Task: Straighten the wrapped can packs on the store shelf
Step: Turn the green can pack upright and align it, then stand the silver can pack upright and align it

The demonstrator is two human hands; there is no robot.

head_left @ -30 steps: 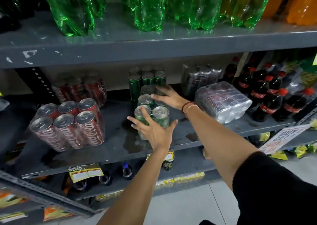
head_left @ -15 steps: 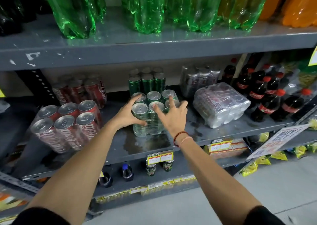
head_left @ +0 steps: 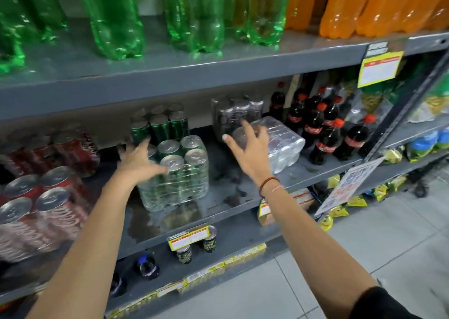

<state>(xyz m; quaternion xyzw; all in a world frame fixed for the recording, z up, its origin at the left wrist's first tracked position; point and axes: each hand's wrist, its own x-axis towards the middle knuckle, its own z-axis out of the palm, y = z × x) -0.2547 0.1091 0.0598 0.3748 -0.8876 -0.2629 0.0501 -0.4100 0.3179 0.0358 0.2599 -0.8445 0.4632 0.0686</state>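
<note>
A wrapped pack of green cans [head_left: 181, 177] stands upright on the grey middle shelf [head_left: 233, 197]. My left hand [head_left: 138, 159] rests flat on its upper left corner, fingers spread. My right hand [head_left: 249, 149] hovers open to the right of it, in front of a wrapped pack of silver cans [head_left: 281, 143] that lies on its side. A second green pack [head_left: 160, 124] and a dark pack [head_left: 233, 114] stand behind. Two red can packs [head_left: 41, 211] sit at the left, the front one tilted.
Cola bottles [head_left: 323, 134] stand at the shelf's right end. Green and orange bottles [head_left: 194, 15] fill the upper shelf. Loose cans [head_left: 209, 239] and price tags sit on the low shelf. A hanging sign [head_left: 349, 185] sticks out at right. Wet patches mark the shelf.
My right hand has let go of the green pack and moved right toward the silver pack. My left hand has slid across the green pack's top. The view shifted right.
</note>
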